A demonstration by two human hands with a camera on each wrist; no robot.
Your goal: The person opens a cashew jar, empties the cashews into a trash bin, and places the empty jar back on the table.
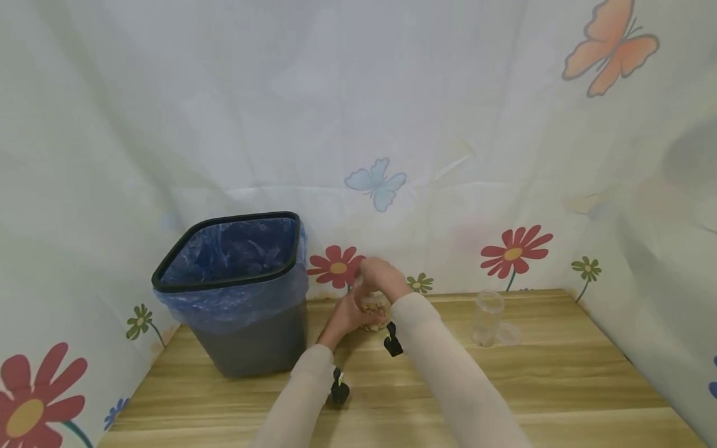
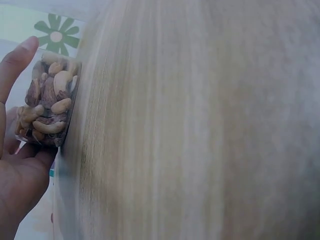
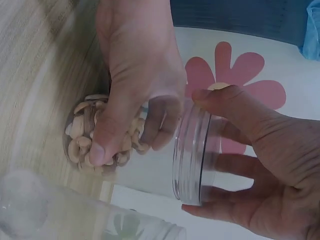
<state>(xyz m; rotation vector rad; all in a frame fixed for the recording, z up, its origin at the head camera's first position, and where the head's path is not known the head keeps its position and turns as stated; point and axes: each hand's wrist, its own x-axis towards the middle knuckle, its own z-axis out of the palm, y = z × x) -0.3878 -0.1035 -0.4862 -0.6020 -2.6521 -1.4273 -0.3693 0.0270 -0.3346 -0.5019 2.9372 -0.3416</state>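
A clear cylindrical plastic jar [image 3: 152,172] stands upright toward the back of the table, between both hands, its base on the wood or just over it; the exact contact cannot be told. Pale cashews and brown nuts [image 2: 52,97] fill its lower part, with clear wall above.

The left hand [image 3: 140,75] is wrapped round the jar's body, thumb on one side and fingers on the other. The right hand [image 3: 270,150] has its fingers and thumb curled round the clear ridged plastic ring [image 3: 191,150] at the top; whether this is a lid or the jar's own mouth cannot be told.

The jar looks light and stiff, smooth enough to slip, with its weight low where the nuts lie. The body offers the firmest hold, gripped without a hard squeeze; the ridges probably give the fingertips the best purchase up top.

To the right stands a tall clear plastic jar [image 1: 488,318], apparently bare inside, with a clear round disc [image 1: 508,334] just beside it. To the left, on the wood-grained table [image 1: 538,392], stands a dark grey bin [image 1: 257,348] with a blue plastic liner [image 1: 246,305]. A white flower-and-butterfly curtain [image 1: 313,93] hangs behind.
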